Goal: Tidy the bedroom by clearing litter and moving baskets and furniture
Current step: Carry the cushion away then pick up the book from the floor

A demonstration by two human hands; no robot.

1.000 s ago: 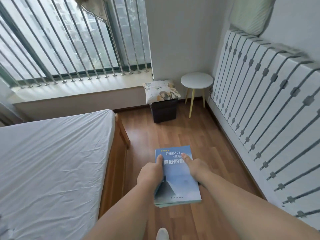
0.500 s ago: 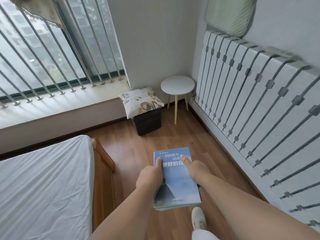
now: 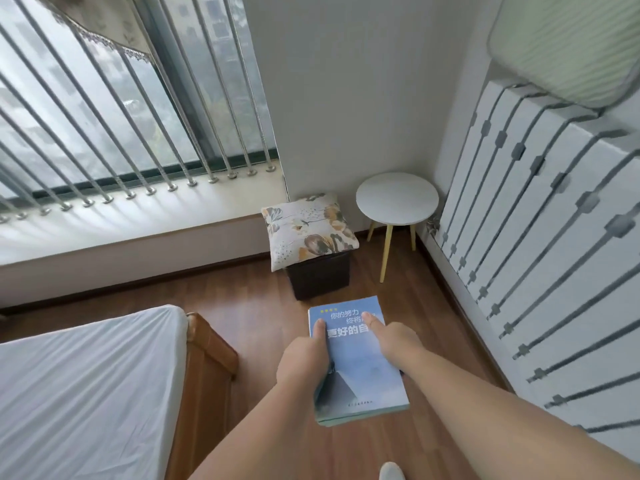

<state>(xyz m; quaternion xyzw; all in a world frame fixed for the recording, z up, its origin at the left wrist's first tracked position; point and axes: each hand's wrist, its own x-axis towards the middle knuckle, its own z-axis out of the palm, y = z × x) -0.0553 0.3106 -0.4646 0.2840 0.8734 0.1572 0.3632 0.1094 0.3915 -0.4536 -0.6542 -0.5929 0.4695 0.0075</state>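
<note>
A blue book (image 3: 358, 362) is held flat above the wooden floor (image 3: 249, 306) by both hands. It is gripped at its left edge by the left hand (image 3: 304, 358) and at its right edge by the right hand (image 3: 394, 341), thumbs laid on the cover, the fingers hidden beneath. A cushioned stool (image 3: 311, 244) and a round white bench (image 3: 397, 199) stand beyond the thumbs.

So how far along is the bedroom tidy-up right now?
Done: the wood floor shows no litter. In hand: the blue book, gripped by the left hand and right hand. Left: setting it down, perhaps on the round side table; no baskets are in view.
</note>
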